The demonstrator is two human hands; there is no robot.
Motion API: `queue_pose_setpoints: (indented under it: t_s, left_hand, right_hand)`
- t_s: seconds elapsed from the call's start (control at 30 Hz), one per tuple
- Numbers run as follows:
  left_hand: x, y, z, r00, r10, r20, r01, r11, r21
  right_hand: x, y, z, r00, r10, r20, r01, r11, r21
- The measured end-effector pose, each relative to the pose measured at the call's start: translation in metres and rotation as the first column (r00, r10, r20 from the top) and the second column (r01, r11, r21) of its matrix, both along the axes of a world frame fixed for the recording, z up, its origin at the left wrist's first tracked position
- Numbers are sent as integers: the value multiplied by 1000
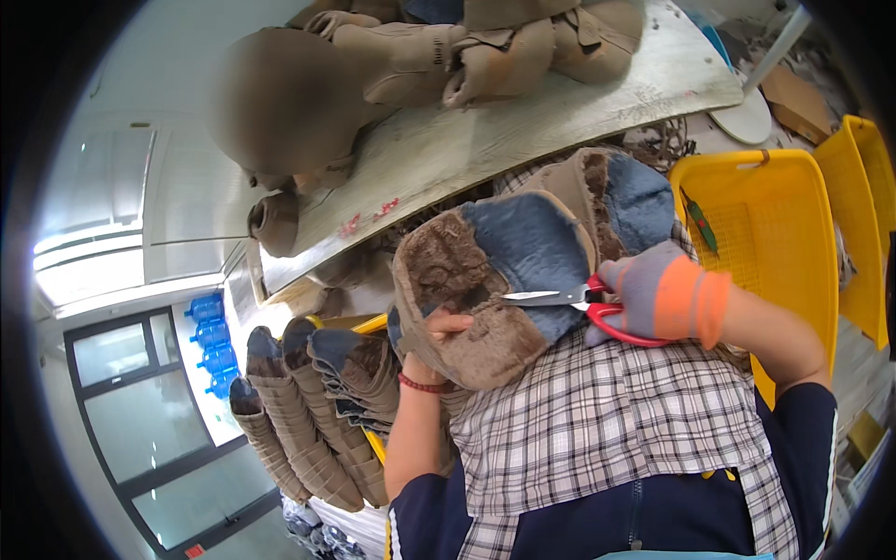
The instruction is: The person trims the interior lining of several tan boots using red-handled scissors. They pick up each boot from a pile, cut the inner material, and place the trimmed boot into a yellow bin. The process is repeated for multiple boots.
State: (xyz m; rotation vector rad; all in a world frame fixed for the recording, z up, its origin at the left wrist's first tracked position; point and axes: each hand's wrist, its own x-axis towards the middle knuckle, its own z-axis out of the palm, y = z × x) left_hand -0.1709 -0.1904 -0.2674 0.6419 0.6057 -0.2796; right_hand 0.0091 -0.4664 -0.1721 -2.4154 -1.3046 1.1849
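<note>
Footwear workshop: stacked fur-lined uppers (313,434)

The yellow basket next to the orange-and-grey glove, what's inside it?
A slim green tool lies toward the left side of the yellow basket; its exact kind is unclear. The right forearm covers part of the near end, hiding anything there.

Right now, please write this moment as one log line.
left grip: holding fur-lined piece | right grip: gloved, holding red-handled scissors | blades: over lining
</note>
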Motion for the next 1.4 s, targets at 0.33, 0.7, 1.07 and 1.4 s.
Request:
queue_pose_setpoints:
  t_s: [0.33, 0.7, 1.07, 1.4]
  left_hand:
    - [-72, 32, -10, 919, -26, -393, 15, 999, -31]
    - [-68, 12, -7, 941, 246, -233, -185, 949, 256]
    - [-61, 15, 9, 950, 252, -181, -188, 931, 312]
    - [-48, 11, 22, 974, 168, -153, -92, 906, 412]
  right_hand:
    - [-17, 5, -21, 997, 72, 26, -73, 996, 42]
    - [20, 19, 22, 988, 150, 18, -150, 988, -38]
    - [14, 57, 21, 942, 320, -102, -332, 931, -152]
    - [15, 69, 22, 910, 394, -128, -405, 910, -82]
